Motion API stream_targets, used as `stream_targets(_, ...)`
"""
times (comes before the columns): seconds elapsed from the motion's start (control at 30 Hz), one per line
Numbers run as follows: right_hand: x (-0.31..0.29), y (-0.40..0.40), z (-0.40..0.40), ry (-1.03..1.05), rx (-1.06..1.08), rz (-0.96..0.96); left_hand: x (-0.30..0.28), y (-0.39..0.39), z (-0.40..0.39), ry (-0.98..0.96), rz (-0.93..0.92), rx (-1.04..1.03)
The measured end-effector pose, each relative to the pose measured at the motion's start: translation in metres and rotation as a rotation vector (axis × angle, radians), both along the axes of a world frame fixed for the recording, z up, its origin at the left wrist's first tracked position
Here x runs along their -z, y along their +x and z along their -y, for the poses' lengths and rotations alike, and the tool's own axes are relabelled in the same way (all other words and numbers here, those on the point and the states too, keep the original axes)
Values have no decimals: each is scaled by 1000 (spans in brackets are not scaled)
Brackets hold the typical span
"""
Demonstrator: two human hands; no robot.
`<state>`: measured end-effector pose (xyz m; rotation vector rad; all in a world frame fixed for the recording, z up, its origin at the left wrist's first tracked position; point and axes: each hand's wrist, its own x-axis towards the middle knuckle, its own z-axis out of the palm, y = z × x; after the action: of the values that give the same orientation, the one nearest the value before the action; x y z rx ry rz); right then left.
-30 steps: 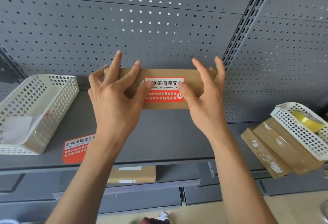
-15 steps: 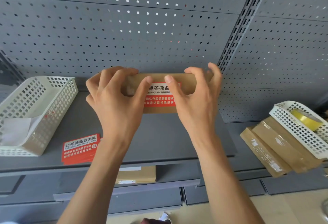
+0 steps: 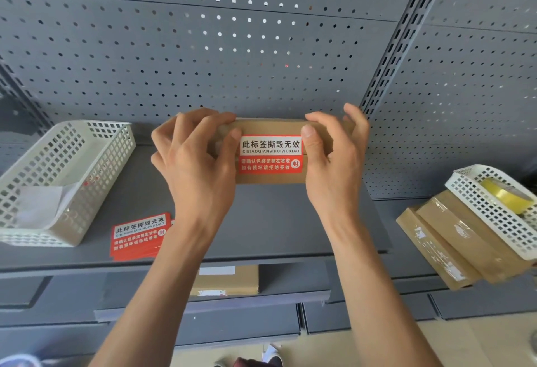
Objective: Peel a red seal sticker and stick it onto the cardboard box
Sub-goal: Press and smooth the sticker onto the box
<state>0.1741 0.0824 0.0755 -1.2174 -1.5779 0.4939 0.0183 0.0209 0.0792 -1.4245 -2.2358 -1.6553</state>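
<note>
A grey perforated metal panel (image 3: 203,55) backed the flat grey shelf (image 3: 276,221); a long brown cardboard box (image 3: 270,128) stood on it, gripped at both ends; the left hand (image 3: 197,169) and right hand (image 3: 334,163) curled closed around it, thumbs flanking the glossy red seal sticker (image 3: 270,154) on its front.

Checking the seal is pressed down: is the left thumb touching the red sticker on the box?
Touching. The head view shows the left hand thumb tip pressed on the red sticker's left edge.
</note>
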Motion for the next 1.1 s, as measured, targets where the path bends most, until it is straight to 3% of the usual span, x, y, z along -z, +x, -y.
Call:
stream_targets(0.3,20,5,14,66,-1,-85,24,-5,15,35,-98,56)
stream_targets(0.53,41,16,34,64,-8,-87,53,-6,33,51,-63,153)
stream_targets(1.1,99,55,55,61,-176,-28,106,21,85,-143,-152,208)
